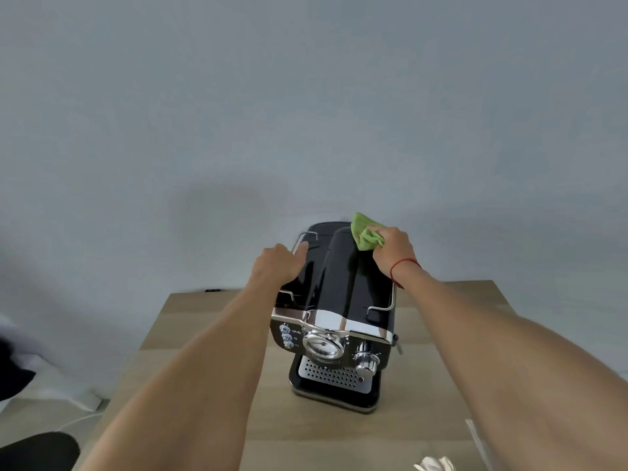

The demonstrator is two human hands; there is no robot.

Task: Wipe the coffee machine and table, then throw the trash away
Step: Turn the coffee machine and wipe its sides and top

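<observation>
A black and chrome coffee machine (339, 300) stands on the wooden table (210, 334), its front facing me. My right hand (394, 249) grips a bunched green cloth (365, 232) against the machine's top at the far right. My left hand (278, 263) rests on the top's left side, its fingers curled at the chrome rail near the far left corner. Crumpled white trash (435, 464) lies on the table at the bottom right edge of the view.
A plain grey wall rises right behind the table. A thin white strip (475, 440) lies near the trash. To the left of the table are the floor, a white cable (78, 421) and dark shapes at the frame's edge.
</observation>
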